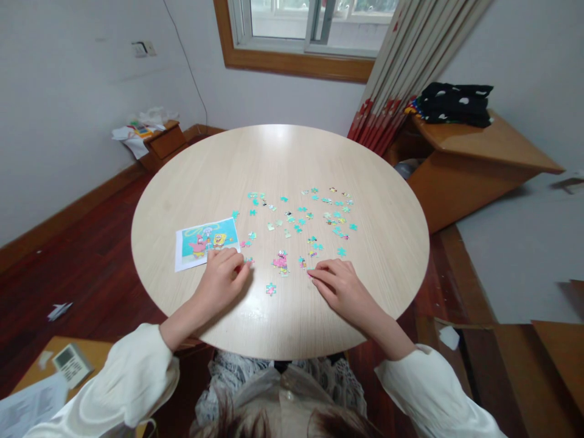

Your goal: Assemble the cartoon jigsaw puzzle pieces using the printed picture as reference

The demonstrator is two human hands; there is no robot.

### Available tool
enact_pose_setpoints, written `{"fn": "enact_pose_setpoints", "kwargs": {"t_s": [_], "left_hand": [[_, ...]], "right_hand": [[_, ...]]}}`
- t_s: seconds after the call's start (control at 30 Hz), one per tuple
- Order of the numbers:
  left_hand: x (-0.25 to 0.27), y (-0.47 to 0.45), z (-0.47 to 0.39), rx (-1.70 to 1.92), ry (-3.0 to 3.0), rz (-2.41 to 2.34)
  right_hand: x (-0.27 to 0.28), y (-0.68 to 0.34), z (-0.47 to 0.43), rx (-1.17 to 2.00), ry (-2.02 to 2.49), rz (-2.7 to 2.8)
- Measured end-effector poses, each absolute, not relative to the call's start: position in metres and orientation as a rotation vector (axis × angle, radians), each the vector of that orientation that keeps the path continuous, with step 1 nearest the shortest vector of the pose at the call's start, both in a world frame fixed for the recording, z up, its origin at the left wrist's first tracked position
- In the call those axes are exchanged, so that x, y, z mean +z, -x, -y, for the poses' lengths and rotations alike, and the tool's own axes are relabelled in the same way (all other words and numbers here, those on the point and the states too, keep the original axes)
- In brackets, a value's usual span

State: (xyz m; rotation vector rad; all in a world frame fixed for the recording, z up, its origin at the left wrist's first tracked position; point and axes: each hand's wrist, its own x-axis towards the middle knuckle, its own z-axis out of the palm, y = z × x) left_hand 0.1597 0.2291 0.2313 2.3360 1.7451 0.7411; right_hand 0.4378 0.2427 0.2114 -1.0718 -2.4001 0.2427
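Observation:
My right hand pinches a small puzzle piece with pink on it, low over the table. Just beyond its fingertips lies another piece. My left hand rests with curled fingers by the lower right corner of a printed cartoon picture; whatever is under the fingers is hidden. A puzzle piece lies at its fingertips. Between the hands is a small joined pink cluster of pieces. Nearer to me sits a single teal and pink piece.
Many loose teal puzzle pieces are scattered over the middle of the round wooden table. Beyond its right edge stands a wooden cabinet with dark cloth on top. A small digital device lies at lower left.

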Motion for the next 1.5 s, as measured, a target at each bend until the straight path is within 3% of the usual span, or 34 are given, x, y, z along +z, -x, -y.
{"fn": "enact_pose_setpoints", "kwargs": {"t_s": [0.63, 1.0, 1.5], "left_hand": [[0.214, -0.104, -0.249, 0.598, -2.097, -2.240], [0.217, -0.091, -0.265, 0.688, -2.222, -2.098], [0.228, -0.138, -0.282, 0.368, -2.235, -1.845]], "right_hand": [[0.203, -0.497, -0.291, -0.044, 1.425, 2.171], [0.207, -0.487, -0.293, -0.070, 1.377, 2.190], [0.218, -0.440, -0.279, 0.104, 1.208, 2.306]]}}
